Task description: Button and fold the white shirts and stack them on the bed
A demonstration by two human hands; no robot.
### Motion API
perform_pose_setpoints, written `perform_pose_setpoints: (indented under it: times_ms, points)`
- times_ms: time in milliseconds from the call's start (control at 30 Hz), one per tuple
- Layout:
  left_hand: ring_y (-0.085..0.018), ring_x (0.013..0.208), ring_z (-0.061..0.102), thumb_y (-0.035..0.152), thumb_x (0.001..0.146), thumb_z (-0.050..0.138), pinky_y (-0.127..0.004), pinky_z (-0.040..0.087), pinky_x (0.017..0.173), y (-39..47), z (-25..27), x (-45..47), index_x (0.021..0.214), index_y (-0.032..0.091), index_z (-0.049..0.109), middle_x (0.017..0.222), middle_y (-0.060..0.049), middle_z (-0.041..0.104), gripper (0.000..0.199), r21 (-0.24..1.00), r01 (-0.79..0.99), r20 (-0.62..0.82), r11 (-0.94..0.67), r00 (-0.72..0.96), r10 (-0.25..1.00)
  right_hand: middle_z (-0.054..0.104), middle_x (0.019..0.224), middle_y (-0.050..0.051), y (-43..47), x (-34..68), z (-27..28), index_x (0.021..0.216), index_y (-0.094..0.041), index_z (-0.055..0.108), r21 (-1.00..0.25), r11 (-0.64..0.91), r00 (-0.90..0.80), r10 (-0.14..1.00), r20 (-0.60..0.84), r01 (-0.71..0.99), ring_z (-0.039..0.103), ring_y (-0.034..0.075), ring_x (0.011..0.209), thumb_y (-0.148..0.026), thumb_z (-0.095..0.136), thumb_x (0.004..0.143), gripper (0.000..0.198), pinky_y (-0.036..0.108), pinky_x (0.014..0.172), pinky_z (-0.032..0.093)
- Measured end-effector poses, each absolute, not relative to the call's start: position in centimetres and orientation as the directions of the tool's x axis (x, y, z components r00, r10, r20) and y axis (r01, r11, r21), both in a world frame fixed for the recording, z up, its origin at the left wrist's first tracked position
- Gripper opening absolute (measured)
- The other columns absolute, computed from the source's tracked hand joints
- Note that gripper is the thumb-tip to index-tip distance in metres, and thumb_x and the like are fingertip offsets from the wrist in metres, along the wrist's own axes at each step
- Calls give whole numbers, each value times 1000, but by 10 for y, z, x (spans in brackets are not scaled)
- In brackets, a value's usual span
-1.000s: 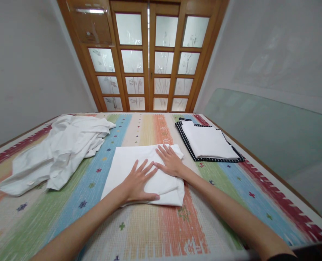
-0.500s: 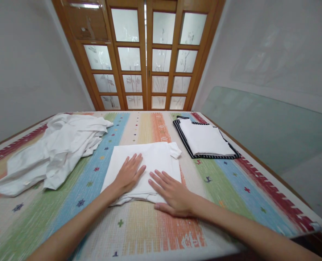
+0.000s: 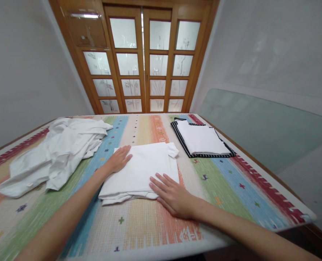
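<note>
In front of me a white garment (image 3: 143,166) lies folded into a rough rectangle, with a small piece of cloth jutting out at its far right corner. My left hand (image 3: 119,159) rests open on its left edge, fingers pointing to the far side. At the near right corner lies my right hand (image 3: 174,195), open, its fingertips on the cloth and its palm over the tablecloth. Neither hand grips anything. The layers of the fold show along the near edge.
A crumpled heap of white clothing (image 3: 60,152) lies on the left of the striped tablecloth (image 3: 139,221). At the right back, a folded white garment (image 3: 203,139) sits on a black-and-white striped cloth (image 3: 181,139). Wooden glass-paned doors (image 3: 144,65) stand beyond the table.
My left hand has slid from the middle of the folded garment to its far left edge. My right hand has barely moved and stays at the near right corner.
</note>
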State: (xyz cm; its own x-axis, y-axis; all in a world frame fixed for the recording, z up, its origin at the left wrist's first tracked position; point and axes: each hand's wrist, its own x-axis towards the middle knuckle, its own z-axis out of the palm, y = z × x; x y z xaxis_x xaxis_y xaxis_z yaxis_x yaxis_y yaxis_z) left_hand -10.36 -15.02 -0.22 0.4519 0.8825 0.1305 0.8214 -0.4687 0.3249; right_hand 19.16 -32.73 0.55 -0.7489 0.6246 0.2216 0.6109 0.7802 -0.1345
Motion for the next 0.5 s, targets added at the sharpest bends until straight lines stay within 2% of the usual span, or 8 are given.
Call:
perform_pose_setpoints:
  times_ms: [100,233,300,400,500]
  points:
    - [-27,144,29,47,94,30,-48,16,118,-152,1,-88,145,14,37,152,-15,38,61,267,838,138,-476,455,880,32,154,17,-327,181,11,150,-9,31,-133,773,-749,635,191,621,21,27,146,-30,40,97,58,49,118,24]
    - [-29,146,24,45,97,26,-51,15,117,-155,12,-51,145,14,37,155,-15,34,59,201,792,156,-576,555,817,34,151,24,-323,149,16,145,-1,34,-108,792,-762,608,222,601,24,31,144,-39,42,96,62,48,116,28]
    - [-30,143,30,45,97,26,-49,19,115,-153,16,-33,142,12,40,151,-17,39,57,160,769,156,-619,599,785,39,149,22,-320,127,14,142,-3,39,-80,822,-785,563,260,563,27,31,143,-40,42,97,59,48,115,28]
    - [-29,128,49,43,98,27,-45,32,108,-146,20,-13,135,11,47,138,-19,54,52,105,753,170,-650,630,758,46,145,17,-314,95,9,136,-7,46,-36,845,-792,513,332,533,36,30,137,-35,40,98,48,49,113,30]
    - [-28,113,57,40,98,30,-43,40,98,-138,21,-5,125,11,54,120,-19,63,46,53,772,189,-633,614,766,58,134,12,-310,76,7,128,-10,52,14,883,-827,435,356,470,46,26,128,-26,44,95,38,42,110,34]
